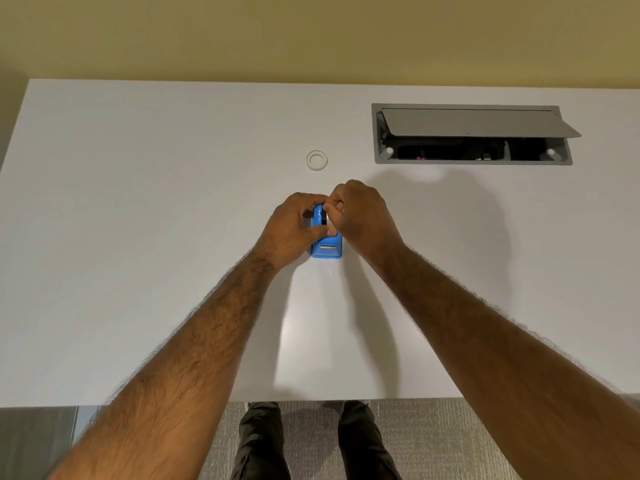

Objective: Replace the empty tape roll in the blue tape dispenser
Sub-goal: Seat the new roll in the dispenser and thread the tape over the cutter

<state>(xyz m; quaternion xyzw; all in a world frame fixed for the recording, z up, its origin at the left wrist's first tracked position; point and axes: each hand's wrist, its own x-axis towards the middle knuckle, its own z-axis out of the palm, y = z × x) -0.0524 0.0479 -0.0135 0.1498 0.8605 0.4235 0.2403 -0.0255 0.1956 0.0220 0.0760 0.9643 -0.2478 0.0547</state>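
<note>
- One white table (138,237), cable hatch (471,135) at far right with lid raised.
- Left hand (294,226) wraps blue tape dispenser (327,249) at table centre.
- Right hand (360,216) fingers pinch at its top slot (contents hidden).
- Tape roll (317,160) lies flat just beyond.

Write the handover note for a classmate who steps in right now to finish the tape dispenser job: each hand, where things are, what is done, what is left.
Left hand: steadies the dispenser from its left side.
Right hand: fingers pinch at the dispenser's top slot; what they hold is hidden.
Dispenser: standing on the table, cutter end toward you.
Roll: lying flat on the table beyond the hands, untouched. Whether it is the new or the empty one cannot be told.
Done: unclear.
Left: confirm which roll is in the slot, seat the new one, pull tape to the cutter.
</note>
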